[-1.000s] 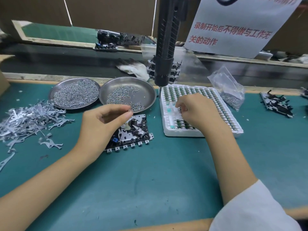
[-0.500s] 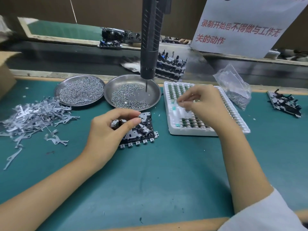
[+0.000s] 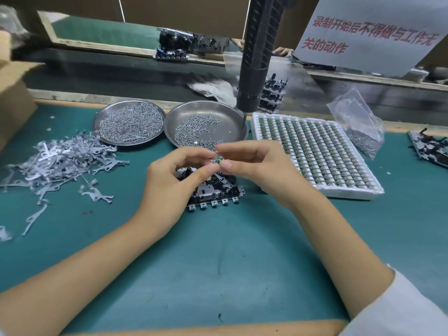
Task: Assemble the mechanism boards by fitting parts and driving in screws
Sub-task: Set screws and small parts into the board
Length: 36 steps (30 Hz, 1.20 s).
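Head view: your left hand [image 3: 174,183] and right hand [image 3: 257,166] meet just above the mechanism board [image 3: 213,190], which lies flat on the green tabletop [image 3: 218,263] in front of you. The fingers of both hands are curled, and thumb and forefinger tips of each pinch one small green-and-metal part [image 3: 218,161] between them; the part is too small to identify further. The board is partly covered by your left hand, with a row of metal tabs showing along its near edge. Behind the board stand two round metal dishes: the left dish [image 3: 101,117] heaped with screws, the right dish [image 3: 232,112] holding a thinner scatter. A suspended black electric screwdriver [image 3: 257,57] hangs with its bit over the right dish's rim. To the right of the board lies a white tray [image 3: 351,190] filled with rows of small green parts. A pile of flat metal levers [image 3: 60,161] lies on the tabletop to your left.
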Tool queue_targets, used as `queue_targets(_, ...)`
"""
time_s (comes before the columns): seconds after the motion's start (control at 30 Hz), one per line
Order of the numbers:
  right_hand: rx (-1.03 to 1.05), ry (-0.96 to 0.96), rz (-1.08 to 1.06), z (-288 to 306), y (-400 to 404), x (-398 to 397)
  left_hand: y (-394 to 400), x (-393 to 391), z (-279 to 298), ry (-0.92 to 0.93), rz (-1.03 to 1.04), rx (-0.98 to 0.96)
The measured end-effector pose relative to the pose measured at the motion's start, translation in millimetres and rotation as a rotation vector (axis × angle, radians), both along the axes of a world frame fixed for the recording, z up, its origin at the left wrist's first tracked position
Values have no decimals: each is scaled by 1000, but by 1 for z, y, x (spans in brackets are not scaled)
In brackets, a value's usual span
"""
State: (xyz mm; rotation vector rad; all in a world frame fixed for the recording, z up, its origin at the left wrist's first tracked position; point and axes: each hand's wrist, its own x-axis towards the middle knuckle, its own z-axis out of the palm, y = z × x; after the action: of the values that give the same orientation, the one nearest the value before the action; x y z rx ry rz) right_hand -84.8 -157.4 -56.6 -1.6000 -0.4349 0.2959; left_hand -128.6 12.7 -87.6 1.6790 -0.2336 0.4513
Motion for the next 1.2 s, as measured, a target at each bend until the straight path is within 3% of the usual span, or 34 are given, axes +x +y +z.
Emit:
queue_targets(0.57, -11, -8, -12, -1, -1, 0, -2, -1, 2, 22, -12, -24)
queue_targets(0.93, -115, -188, 20, 0, 0, -3, 5, 0, 7, -39, 81, 215)
queue_targets(1.2, -184, -258, 18, 1, 2, -9, 12, -1, 14, -57, 22, 371)
